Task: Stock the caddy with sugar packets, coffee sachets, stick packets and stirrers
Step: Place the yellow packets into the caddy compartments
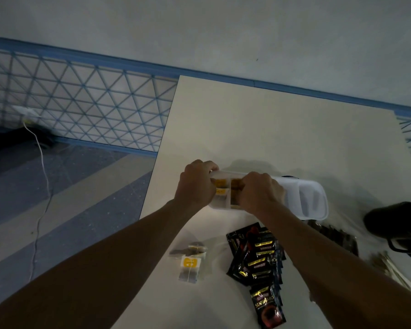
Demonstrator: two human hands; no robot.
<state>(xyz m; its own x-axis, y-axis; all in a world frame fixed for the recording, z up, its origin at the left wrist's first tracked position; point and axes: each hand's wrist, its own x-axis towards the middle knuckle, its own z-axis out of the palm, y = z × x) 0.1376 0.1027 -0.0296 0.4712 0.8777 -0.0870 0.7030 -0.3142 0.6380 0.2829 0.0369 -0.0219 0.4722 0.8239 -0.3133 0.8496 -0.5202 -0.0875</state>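
A white plastic caddy [317,200] with several compartments lies across the middle of the pale table [271,129]. Its left compartments hold yellow-labelled packets [221,192]. My left hand [196,184] curls round the caddy's left end. My right hand [259,193] is over the middle compartment, its fingers curled down into the packets there. A heap of black coffee sachets [259,260] lies near the front edge. Two or three tea-bag-like packets with a yellow tag [190,262] lie left of the heap.
A black object [399,224] sits at the right edge. Thin pale stirrers [394,269] and dark stick packets [337,236] lie at the right, partly behind my right forearm. The table's left edge drops to the floor, where a white cable [40,186] runs.
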